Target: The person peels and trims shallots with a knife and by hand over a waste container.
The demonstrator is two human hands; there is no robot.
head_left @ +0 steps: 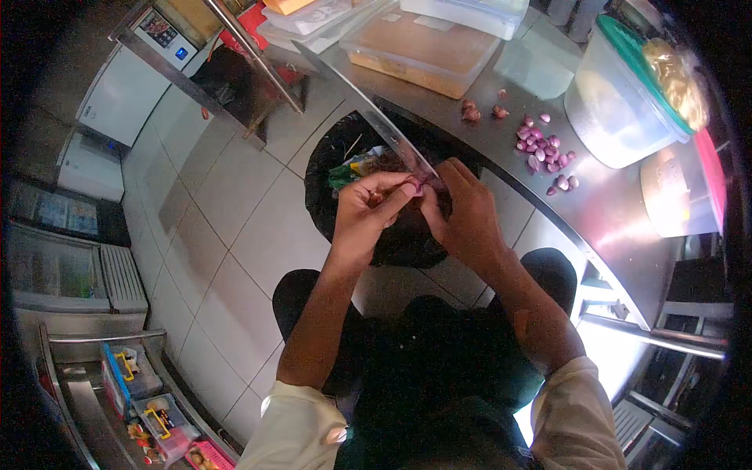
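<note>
two bare hands work above the black bin (316, 184), as i read it from the remote head view, and the step in hand appears to be peeling a small purple shallot (416, 186). the left hand (363, 210) pinches the shallot between thumb and fingertips; the right hand (468, 207) is curled about the lower end of the knife (380, 121), whose handle i cannot see, with its thumb close to the shallot. the long blade points up and away from the body. for a sound result, i would advise a light, firm pinch, a shallow cut under the dry skin, and a short pull toward the right thumb, with the left fingertips clear of the edge. the shallot is best held over the bin, so that loose skin drops inside. containers: the bin has a dark liner and holds green and yellow scraps. on the steel counter (607, 205), bare purple shallots (540, 145) lie loose near a few brown-skinned shallots (471, 112). a flat clear tub (423, 51) holds something brown; a tall tub with a green lid (599, 113) holds pale contents i cannot identify, and a tub with a red lid (666, 196) stands just beside it.
</note>
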